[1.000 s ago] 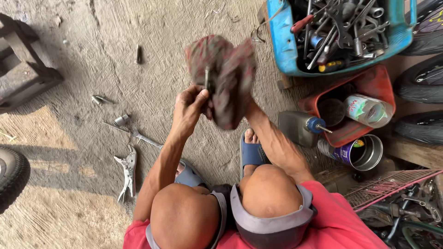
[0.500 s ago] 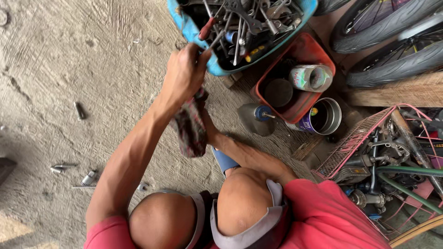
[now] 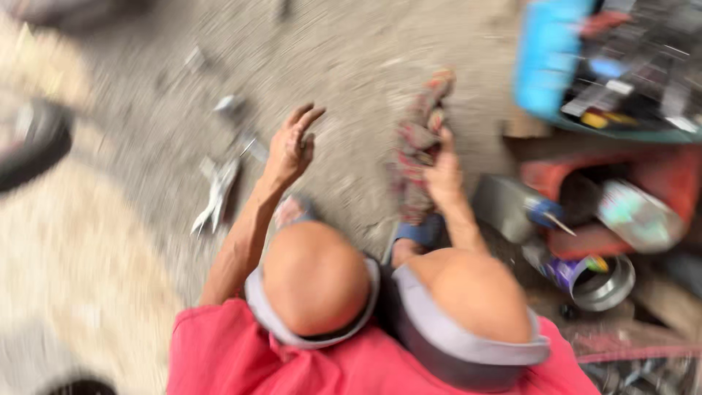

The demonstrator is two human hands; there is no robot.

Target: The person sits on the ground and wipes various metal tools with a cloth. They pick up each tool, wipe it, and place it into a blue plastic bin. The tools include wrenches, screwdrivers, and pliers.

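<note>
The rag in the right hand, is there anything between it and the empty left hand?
Nothing visible. The rag hangs from the right hand, and the left hand is open and raised beside it. Between them the blurred picture shows only bare concrete floor; the pliers lie further left.

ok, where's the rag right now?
Head view, right of centre: the rag hangs from the right hand above the concrete floor, left of the blue tool tray. The left hand is apart, empty.

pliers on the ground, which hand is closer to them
Left. The left hand, empty with fingers spread, hangs just right of the pliers; the right hand grips a rag farther right.
</note>
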